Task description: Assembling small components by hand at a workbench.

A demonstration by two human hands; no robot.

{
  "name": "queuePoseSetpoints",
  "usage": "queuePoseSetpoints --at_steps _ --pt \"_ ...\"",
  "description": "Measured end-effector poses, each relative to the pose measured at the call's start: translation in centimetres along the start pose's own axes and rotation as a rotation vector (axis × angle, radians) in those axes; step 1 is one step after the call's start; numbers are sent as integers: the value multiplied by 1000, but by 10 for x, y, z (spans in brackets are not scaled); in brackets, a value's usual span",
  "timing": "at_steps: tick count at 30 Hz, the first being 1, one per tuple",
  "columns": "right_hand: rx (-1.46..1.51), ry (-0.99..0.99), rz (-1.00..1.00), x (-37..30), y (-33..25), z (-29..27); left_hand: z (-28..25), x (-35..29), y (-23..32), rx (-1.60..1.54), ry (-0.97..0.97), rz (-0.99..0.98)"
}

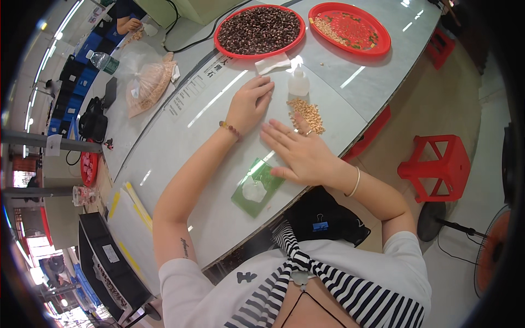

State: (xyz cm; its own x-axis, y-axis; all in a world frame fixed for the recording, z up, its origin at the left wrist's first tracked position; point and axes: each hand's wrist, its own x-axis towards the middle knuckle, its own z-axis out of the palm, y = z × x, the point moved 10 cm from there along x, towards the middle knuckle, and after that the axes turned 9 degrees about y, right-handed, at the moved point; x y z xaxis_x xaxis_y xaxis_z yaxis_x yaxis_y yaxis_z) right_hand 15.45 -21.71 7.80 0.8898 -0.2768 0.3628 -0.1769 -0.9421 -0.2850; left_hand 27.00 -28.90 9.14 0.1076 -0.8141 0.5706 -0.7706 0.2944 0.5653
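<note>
My left hand [250,106] rests on the grey table with its fingers curled together near the folded white tissue [272,64]. What its fingers hold, if anything, is hidden. My right hand [306,156] lies open and flat, fingers spread. Its fingertips reach the edge of a loose pile of small tan pieces [307,113]. Under its thumb side lies a green rectangular mat [252,208] bearing a flat, whitish round piece [254,189]. A small translucent white squeeze bottle [298,85] stands just beyond the tan pile.
A round red tray [260,31] heaped with dark beads sits far ahead, beside a red patterned tray [369,33] with pale bits. Left are a clear bag of tan pieces [147,87] and a water bottle [104,62]. A red stool [437,167] and fan [492,249] stand right.
</note>
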Motion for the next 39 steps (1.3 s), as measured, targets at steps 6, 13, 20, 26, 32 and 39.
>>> queuePoseSetpoints --at_steps 6,13,20,26,32,39 --pt "-221 97 72 12 34 -14 3 -3 -1 14 -38 -9" --pt "-215 71 112 10 50 -17 9 -3 4 53 -36 27" --pt "-216 119 93 7 66 -26 17 5 5 69 6 24" --pt "-238 111 89 8 73 -27 28 20 -1 40 27 39" --pt "-252 139 72 8 68 -36 43 38 -8 53 45 53" --pt "10 370 37 1 54 -68 -6 41 -10 -177 225 -99"
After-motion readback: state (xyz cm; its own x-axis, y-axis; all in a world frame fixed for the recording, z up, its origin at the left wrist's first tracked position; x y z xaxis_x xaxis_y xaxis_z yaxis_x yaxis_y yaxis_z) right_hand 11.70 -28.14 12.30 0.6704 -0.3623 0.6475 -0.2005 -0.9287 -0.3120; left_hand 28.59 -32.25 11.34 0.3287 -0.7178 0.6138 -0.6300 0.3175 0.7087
